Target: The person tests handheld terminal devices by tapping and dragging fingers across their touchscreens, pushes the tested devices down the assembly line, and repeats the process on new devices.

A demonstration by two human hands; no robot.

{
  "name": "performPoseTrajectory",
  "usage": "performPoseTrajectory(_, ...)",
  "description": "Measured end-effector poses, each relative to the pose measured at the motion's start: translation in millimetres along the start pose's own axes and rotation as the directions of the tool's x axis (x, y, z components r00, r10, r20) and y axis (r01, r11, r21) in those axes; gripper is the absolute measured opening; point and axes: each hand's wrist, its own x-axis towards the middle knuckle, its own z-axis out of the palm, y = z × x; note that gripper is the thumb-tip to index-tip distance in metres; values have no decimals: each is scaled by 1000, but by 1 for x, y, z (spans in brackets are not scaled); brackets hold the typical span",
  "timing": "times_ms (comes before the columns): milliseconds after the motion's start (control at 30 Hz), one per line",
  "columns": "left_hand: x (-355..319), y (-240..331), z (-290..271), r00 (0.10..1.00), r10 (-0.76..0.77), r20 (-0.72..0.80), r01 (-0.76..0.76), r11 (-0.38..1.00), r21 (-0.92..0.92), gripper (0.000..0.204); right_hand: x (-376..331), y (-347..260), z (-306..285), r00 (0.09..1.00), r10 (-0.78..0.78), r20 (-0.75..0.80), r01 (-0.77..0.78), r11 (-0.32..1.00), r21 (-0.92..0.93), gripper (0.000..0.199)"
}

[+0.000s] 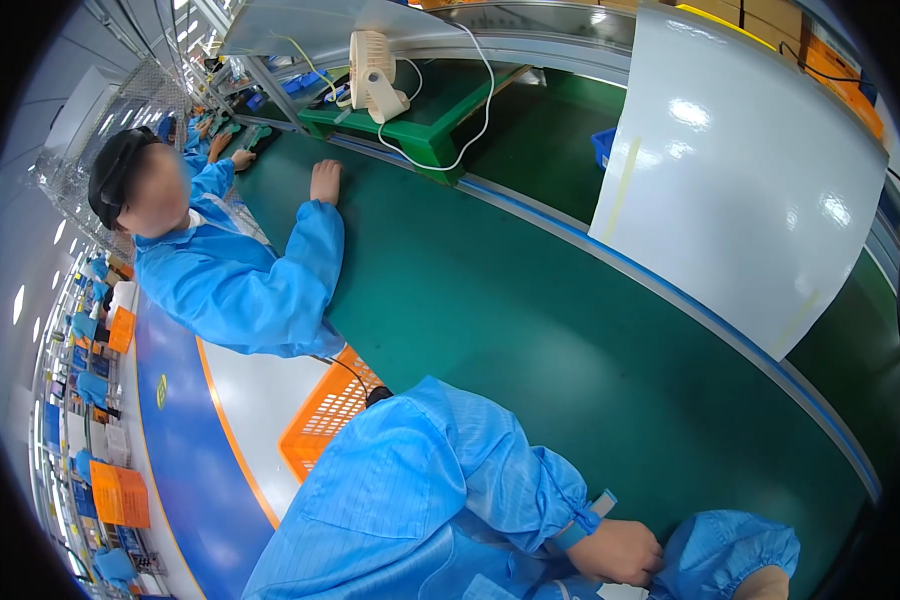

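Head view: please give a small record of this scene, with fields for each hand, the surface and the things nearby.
left hand: rests at the right sleeve cuff, holds nothing visible
right hand: mostly cut off by the lower edge
surface: green bench, bare near the hands
nearby: orange basket; white panel; small fan
co-worker: hand flat on the bench

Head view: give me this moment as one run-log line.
left hand: resting at right sleeve cuff, holds nothing | right hand: mostly out of frame | green bench: bare ahead | co-worker's hand: flat on bench
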Motion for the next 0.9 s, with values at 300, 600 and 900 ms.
performPoseTrajectory(300,-1,-1,2,1000,8,14,-8,1000,26,23,-4,-4,9,972,89,-217,3,920,392,53)
performPoseTrajectory(600,-1,-2,6,1000,30,9,-30,999,24,24,11,24,18,690,-79,-719,548,707,447,38)
performPoseTrajectory(900,-1,-1,5,999,34,19,-35,999,24,23,1,-2,32,811,27,-584,296,842,450,43)
